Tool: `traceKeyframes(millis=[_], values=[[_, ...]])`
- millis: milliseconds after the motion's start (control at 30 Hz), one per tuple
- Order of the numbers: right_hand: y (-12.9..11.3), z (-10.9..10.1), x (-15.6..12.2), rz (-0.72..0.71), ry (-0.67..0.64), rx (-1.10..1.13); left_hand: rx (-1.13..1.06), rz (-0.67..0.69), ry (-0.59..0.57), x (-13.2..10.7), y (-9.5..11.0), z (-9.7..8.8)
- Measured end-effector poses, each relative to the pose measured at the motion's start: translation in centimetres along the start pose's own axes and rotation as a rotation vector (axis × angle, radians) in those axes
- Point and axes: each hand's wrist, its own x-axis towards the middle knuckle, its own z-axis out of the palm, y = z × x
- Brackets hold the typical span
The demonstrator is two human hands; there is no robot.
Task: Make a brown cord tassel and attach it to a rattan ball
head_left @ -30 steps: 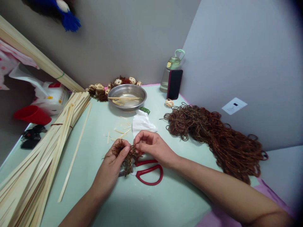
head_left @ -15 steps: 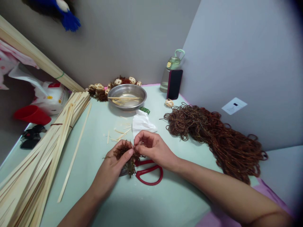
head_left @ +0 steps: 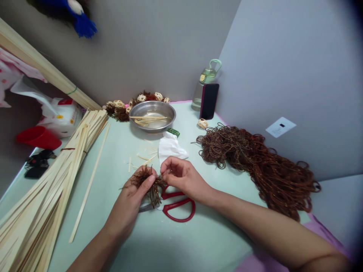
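Note:
My left hand [head_left: 133,192] grips a small brown yarn tassel [head_left: 153,192], thumb on top, its frayed strands spilling over the fingers. Just right of it, my right hand [head_left: 181,174] is closed in a pinch at the tassel's right edge, on some of its strands as far as I can see; the fingertips partly hide this spot. Below both hands lie red-handled scissors [head_left: 180,218] on the table, their blades partly covered by the tassel and left hand. Behind the hands is a crumpled white tissue [head_left: 171,147].
Bamboo strips [head_left: 56,181] cover the left side. A steel bowl [head_left: 152,128] holds water and strips. Brown yarn [head_left: 255,166] is heaped at right. A phone [head_left: 209,102] leans on a bottle [head_left: 197,94], a woven ball [head_left: 202,123] before it. Bamboo scraps [head_left: 146,160] lie mid-table.
My left hand has shifted slightly left and up with the tassel, opening a small gap from the right fingertips and uncovering more of the scissors' blades. My right hand barely moved.

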Motion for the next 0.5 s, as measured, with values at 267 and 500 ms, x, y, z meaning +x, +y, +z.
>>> traceKeyframes(millis=[267, 500], values=[[0.23, 0.00, 0.19, 0.004, 0.004, 0.048, -0.044, 0.105, -0.127, -0.17, 0.58, 0.15], [-0.05, -0.03, 0.29, 0.018, 0.087, 0.087, 0.017, 0.117, -0.028, 0.07, 0.12, 0.03]])
